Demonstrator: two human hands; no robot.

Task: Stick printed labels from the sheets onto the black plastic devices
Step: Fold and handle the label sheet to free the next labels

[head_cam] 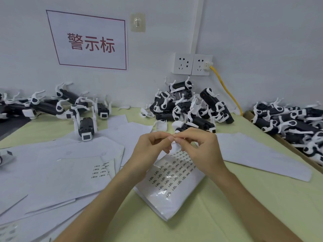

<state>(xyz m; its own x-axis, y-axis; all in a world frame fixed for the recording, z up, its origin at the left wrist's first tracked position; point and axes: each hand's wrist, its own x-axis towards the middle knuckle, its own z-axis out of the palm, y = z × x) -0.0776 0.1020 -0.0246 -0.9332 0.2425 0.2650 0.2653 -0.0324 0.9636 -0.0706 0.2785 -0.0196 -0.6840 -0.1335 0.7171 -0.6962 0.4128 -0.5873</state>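
Note:
A sheet of printed labels (167,179) lies on the yellow-green table (227,206) just under my hands, its top edge lifted. My left hand (152,147) and my right hand (197,145) meet fingertip to fingertip above that edge and pinch something very small between them, too small to make out. A second label sheet (100,170) lies to the left. Black plastic devices with white arms stand in a pile (188,105) behind my hands, and one single device (85,126) stands at the left.
More devices lie along the back left (43,103) and fill a tray at the right edge (297,121). Blank backing sheets (52,172) cover the table's left half, another sheet (258,156) lies at the right. A yellow cable (227,91) hangs from the wall socket.

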